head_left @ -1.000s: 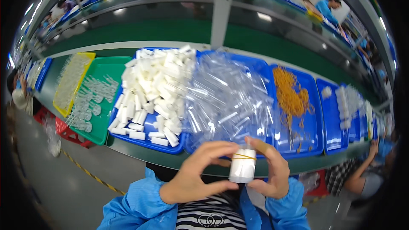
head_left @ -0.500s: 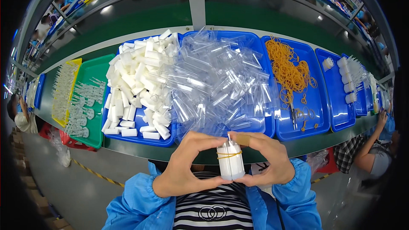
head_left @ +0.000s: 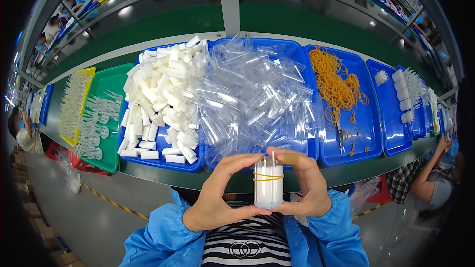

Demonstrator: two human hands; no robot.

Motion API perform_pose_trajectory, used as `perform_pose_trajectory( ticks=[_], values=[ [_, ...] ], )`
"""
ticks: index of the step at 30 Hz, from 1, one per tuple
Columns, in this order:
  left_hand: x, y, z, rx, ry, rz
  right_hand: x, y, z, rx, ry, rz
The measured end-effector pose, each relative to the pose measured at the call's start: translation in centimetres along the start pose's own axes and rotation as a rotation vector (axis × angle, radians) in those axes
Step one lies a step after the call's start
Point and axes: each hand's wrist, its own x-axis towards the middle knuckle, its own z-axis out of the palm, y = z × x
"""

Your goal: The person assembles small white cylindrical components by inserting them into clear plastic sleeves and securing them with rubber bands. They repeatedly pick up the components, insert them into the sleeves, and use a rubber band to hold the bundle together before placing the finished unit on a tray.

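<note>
Between both hands, in front of my body, stands a white, roughly cylindrical piece (head_left: 268,192) with a yellow-brown rubber band (head_left: 267,177) looped round it. Clear plastic edges and thin upright pins show at its top, and its base looks translucent. My left hand (head_left: 215,193) grips it from the left, fingers at the top and thumb under the base. My right hand (head_left: 307,183) does the same from the right, with a tan bandage (head_left: 291,158) on one finger. The far side of the piece is hidden.
Blue trays hold white foam-like blocks (head_left: 158,84), clear plastic sleeves (head_left: 247,94), and rubber bands (head_left: 336,79) with scissors (head_left: 340,136). A green tray (head_left: 111,74) and a yellow tray (head_left: 74,141) with translucent stemmed parts stand left. Other people sit at both sides.
The piece has turned slightly between my hands, so its pins show more plainly at the top. Both hands have shifted a little to the left around it.
</note>
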Motion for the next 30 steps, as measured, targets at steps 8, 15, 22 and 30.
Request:
perform_pose_trajectory(
  ticks=[8,15,22,30],
  values=[
    [0.3,1.2,-1.1,0.372,-0.056,0.156,0.8,-2.2,-1.4,-0.433,-0.122,-0.086],
    [0.5,1.2,-1.1,0.433,-0.069,0.219,0.4,-1.5,-1.2,-0.432,-0.108,-0.128],
    [0.8,1.5,-0.9,0.435,-0.055,0.171,0.0,-1.2,-1.2,-0.434,-0.13,-0.158],
    [1.7,1.4,0.4,0.483,-0.025,0.206,-1.0,-0.2,-1.2,-0.223,-0.011,-0.162]
  ],
)
